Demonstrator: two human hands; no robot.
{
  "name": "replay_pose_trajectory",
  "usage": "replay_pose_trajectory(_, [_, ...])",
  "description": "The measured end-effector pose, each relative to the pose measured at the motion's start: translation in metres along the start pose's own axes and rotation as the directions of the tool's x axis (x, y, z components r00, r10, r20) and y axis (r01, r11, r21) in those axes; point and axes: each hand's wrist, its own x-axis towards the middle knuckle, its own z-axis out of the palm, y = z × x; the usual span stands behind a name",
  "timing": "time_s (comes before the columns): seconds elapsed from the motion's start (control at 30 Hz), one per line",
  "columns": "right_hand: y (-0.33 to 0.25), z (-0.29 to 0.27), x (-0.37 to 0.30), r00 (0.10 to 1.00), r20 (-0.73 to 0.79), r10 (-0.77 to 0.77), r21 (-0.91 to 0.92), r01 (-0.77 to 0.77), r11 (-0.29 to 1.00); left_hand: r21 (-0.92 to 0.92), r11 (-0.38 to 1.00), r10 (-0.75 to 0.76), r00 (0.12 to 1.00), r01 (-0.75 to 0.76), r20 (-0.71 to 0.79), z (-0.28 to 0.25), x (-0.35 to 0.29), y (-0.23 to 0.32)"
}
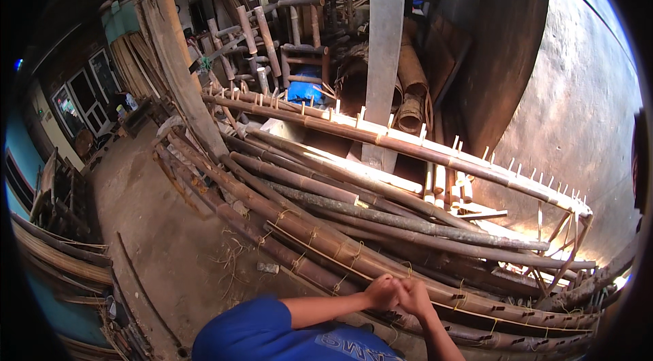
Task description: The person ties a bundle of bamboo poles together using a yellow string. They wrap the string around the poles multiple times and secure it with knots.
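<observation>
From my remote seat I see the left hand point(381, 292) and right hand point(413, 296) meeting, fingers of both curled tight; at this size I can't tell whether they pinch a cord. A thick bamboo pole point(330, 242) passes behind them in my view, its long axis running from upper left to lower right; the right hand is nearer its slotted right end. A yellow tie point(409, 270) shows just beyond the hands. Another pole point(279, 252) lies alongside, on the near side. Farther out stand a pegged rail point(326, 122) and a concrete post point(386, 41).
</observation>
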Motion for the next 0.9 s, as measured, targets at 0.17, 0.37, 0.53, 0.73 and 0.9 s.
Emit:
replay_pose_trajectory(0.17, [0.023,-0.04,0.055,0.968,-0.11,-0.224,-0.115,0.212,0.971,-0.168,0.908,-0.402,0.911,0.384,-0.089,-0.004,0.003,0.021])
replay_pose_trajectory(0.37, [0.065,-0.055,0.081,0.789,0.515,0.336,-0.476,-0.063,0.877,-0.292,0.892,-0.393,0.912,0.345,-0.121,0.005,0.001,0.019])
replay_pose_trajectory(0.53, [0.069,-0.074,0.064,0.806,0.543,0.234,-0.261,-0.102,0.96,-0.304,0.908,-0.354,0.917,0.29,-0.183,0.013,-0.003,0.016])
replay_pose_trajectory(0.73, [0.065,-0.067,0.024,0.927,0.36,0.105,0.645,-0.328,0.691,-0.274,0.923,-0.333,0.917,0.27,-0.219,0.015,-0.003,0.016])
replay_pose_trajectory(0.9, [0.023,-0.032,0.033,0.843,0.12,0.525,0.961,-0.232,0.152,-0.302,0.925,-0.302,0.93,0.232,-0.211,0.011,-0.004,0.015])
